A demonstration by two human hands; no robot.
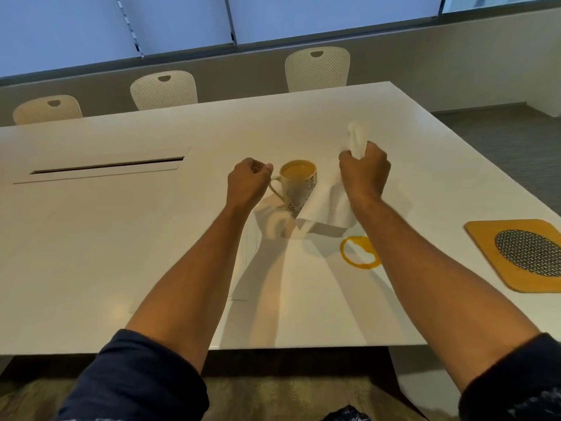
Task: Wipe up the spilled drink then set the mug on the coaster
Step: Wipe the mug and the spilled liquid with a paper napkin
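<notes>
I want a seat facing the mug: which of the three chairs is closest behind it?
The right chair, the nearest to the mug. The middle chair and left chair stand farther left.

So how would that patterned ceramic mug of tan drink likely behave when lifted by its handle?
The patterned ceramic mug looks filled almost to the rim, so it probably feels heavy and slops if tilted or jerked. The orange ring-shaped spill suggests its base may be wet, perhaps dripping. Its loop handle should give the left hand a firm grip.

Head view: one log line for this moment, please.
right hand holds paper towel | left hand by mug | spill unwiped | coaster bare
</notes>
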